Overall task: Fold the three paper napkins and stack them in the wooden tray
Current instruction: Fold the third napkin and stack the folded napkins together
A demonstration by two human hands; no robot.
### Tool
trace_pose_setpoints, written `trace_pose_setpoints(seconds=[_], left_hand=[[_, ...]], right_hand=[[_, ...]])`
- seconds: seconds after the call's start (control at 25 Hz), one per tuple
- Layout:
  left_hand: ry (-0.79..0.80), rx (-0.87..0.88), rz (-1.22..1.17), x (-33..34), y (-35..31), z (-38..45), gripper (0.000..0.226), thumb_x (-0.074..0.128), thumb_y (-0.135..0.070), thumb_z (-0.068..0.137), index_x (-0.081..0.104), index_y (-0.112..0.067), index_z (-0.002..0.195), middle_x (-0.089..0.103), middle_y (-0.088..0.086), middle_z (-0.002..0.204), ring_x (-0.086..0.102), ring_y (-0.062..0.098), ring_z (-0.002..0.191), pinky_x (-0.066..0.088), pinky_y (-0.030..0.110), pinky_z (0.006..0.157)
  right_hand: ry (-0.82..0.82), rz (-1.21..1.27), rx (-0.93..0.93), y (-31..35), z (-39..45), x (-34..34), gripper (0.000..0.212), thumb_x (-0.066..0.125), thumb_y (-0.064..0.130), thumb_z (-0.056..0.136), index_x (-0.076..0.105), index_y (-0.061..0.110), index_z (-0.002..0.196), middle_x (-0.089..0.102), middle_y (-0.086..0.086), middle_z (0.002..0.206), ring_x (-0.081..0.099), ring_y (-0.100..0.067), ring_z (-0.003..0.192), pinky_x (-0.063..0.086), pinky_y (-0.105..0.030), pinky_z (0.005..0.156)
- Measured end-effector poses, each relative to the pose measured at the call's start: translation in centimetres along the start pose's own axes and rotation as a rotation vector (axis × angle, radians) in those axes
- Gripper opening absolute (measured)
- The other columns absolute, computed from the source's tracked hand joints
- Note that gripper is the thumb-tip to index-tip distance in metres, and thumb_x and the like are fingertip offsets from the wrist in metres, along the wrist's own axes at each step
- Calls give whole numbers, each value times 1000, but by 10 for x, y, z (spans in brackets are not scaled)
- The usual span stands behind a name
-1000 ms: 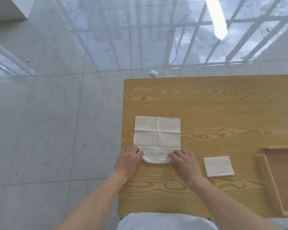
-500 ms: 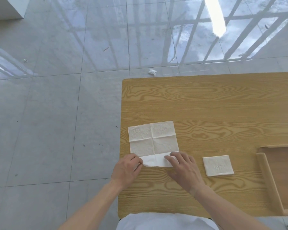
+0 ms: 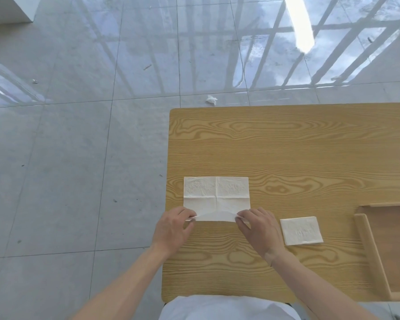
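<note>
Pinching the near corners of an open napkin (image 3: 216, 197) between thumb and fingers, my left hand (image 3: 172, 229) and right hand (image 3: 259, 229) lift its near edge off the table (image 3: 286, 153). Right of that napkin lies a folded napkin (image 3: 301, 230); farther right sits the wooden tray (image 3: 367, 252).

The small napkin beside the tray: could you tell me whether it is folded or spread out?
Folded. The small napkin lies as a compact square on the table, far smaller than the large napkin that both hands pinch.
</note>
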State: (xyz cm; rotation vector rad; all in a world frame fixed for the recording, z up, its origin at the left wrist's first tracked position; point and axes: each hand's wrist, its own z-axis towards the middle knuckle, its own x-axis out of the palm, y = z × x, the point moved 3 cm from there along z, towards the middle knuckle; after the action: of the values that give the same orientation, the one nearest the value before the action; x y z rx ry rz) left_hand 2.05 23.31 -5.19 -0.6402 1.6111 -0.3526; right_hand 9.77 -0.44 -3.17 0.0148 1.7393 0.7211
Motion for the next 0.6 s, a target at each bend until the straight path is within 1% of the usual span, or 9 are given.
trace_pose_setpoints(seconds=[0.04,0.12,0.24,0.44,0.6], left_hand=[[-14,-48,-25,-1,0,5,10,67,-22,88,69,-25,97,68,-13,94,62,7,87,51,29,75],[-10,-155,-75,-2,2,15,9,62,-26,90,68,-28,97,66,-18,93,58,4,83,44,23,70],[27,-248,-78,-2,9,26,12,58,-30,92,67,-30,100,62,-17,91,57,8,82,40,24,66],[50,-295,-57,-1,12,36,13,58,-29,92,67,-27,101,64,-11,94,60,12,84,43,28,65],[45,-305,-14,2,11,40,16,57,-27,92,66,-26,105,64,-8,96,58,15,88,48,32,71]], right_hand=[[3,12,24,-2,3,-1,1,72,22,87,72,21,86,71,9,77,62,-18,76,46,-34,69],[7,36,72,-5,9,-3,2,70,21,88,71,22,87,71,9,79,60,-17,78,42,-33,70],[36,55,119,-8,20,-2,3,67,21,90,70,22,90,69,9,82,57,-17,82,36,-31,72],[98,33,195,-15,41,1,8,60,22,92,68,21,94,68,4,86,56,-21,91,43,-38,78],[123,-20,224,-22,52,5,12,58,26,94,67,23,100,69,6,97,54,-20,99,41,-37,83]])
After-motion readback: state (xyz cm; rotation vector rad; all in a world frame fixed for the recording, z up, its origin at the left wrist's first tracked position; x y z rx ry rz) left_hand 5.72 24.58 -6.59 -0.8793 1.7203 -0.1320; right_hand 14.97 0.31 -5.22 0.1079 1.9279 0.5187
